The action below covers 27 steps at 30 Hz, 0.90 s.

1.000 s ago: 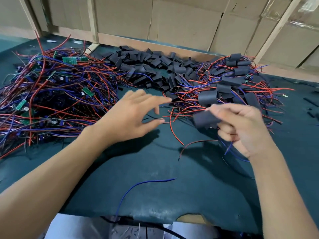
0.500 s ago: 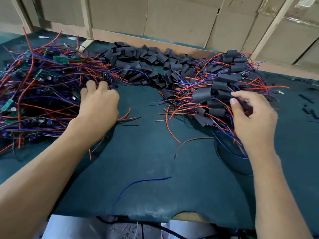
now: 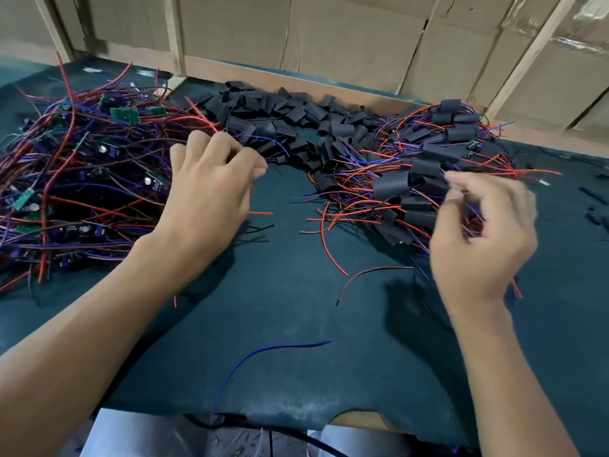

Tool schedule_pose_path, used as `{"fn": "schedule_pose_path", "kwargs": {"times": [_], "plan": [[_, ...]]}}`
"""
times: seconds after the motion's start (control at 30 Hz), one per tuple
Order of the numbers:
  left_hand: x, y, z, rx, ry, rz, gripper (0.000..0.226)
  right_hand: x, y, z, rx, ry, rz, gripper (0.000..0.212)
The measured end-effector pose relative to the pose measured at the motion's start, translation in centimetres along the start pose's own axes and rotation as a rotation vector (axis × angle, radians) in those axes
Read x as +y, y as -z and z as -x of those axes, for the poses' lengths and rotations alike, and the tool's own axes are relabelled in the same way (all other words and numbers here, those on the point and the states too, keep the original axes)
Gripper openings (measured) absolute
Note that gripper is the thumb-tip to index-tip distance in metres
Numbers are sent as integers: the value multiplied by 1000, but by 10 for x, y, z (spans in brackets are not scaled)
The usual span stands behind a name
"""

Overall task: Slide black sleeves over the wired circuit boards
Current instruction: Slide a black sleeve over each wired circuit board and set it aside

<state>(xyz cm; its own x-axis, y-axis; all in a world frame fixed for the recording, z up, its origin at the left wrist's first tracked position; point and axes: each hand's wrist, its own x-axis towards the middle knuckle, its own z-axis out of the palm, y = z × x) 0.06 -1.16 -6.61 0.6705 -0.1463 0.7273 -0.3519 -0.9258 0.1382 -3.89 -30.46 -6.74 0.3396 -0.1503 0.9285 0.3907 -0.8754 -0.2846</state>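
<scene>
1. Nearest: one loose blue wire (image 3: 263, 354) is lying alone on the dark green bench mat (image 3: 296, 308).
2. Left hand (image 3: 207, 192) is sitting at the edge of the tangled heap of bare green circuit boards with red and blue leads (image 3: 82, 166); fingers are curling into the wires, grip looks clenched on a few strands, though which board I cannot tell.
3. Right hand (image 3: 481, 235) is blurring beside the pile of boards already wearing black sleeves (image 3: 425, 166); fingers half curled, grip state I cannot tell.
4. Farthest: the stock of empty black tubular sleeves (image 3: 290, 120) is lying between both piles.
5. Progress, judging: roughly a third sleeved, the larger left heap waiting.
</scene>
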Motion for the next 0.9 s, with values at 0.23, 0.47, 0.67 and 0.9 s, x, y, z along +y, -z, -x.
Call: {"fn": "schedule_pose_path", "kwargs": {"times": [0.23, 0.47, 0.67, 0.9], "plan": [[19, 6, 3, 242, -145, -27, 25, -34, -20, 17, -191, 147, -126, 23], [39, 1, 12, 51, -536, 243, 17, -44, -28, 29, -668, -7, -367, 22], [57, 1, 22, 5, -674, 404, 19, -50, -34, 33, -886, 83, -378, 14], [59, -3, 22, 34, -615, 480, 27, -53, -28, 29, -842, -191, -687, 32]]}}
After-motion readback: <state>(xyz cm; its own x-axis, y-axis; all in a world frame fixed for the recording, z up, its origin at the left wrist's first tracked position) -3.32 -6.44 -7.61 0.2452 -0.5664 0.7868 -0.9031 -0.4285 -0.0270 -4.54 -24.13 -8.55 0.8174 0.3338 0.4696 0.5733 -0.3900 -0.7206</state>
